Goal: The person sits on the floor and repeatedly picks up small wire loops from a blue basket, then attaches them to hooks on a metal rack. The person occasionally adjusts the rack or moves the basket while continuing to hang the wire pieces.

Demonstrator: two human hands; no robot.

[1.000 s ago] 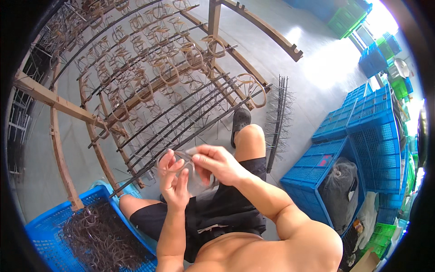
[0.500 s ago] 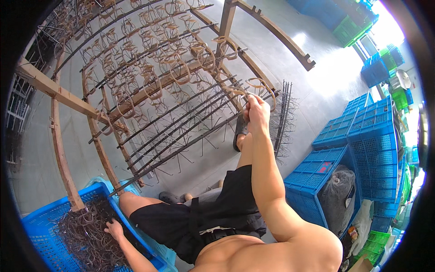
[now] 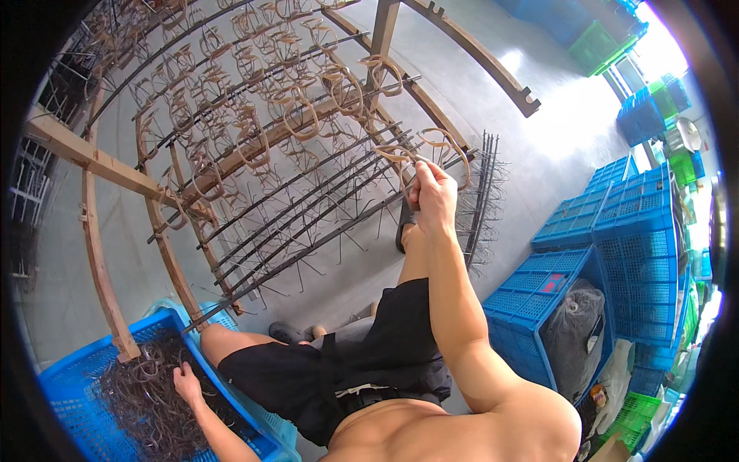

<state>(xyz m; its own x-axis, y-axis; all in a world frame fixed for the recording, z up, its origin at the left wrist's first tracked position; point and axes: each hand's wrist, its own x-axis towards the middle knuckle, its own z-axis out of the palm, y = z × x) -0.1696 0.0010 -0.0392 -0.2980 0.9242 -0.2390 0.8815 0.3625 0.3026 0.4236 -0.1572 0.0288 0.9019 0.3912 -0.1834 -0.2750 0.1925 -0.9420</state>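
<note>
My right hand (image 3: 433,196) reaches forward with its fingers pinched at a thin tan loop (image 3: 392,152), near the right end of a long black rod (image 3: 331,248) that bears thin metal hooks. Another tan loop (image 3: 445,145) hangs just beyond the fingers. Down at the left, my left hand (image 3: 187,383) is inside a blue plastic crate (image 3: 65,396), over a tangle of dark brown curved pieces (image 3: 150,404). Its fingers look closed, but what lies between them is too small to tell.
A wooden rack (image 3: 108,165) carries several rods hung with tan loops (image 3: 250,123). A bundle of hooked black rods (image 3: 483,204) stands beyond my right arm. Blue crates (image 3: 635,231) are stacked at the right, one holding a grey plastic bag (image 3: 576,327).
My left hand has shifted slightly up and left over the tangle, its fingers drawing together. My right hand stays near the rod's end; the tan loop beside it has swung left and shows wider.
</note>
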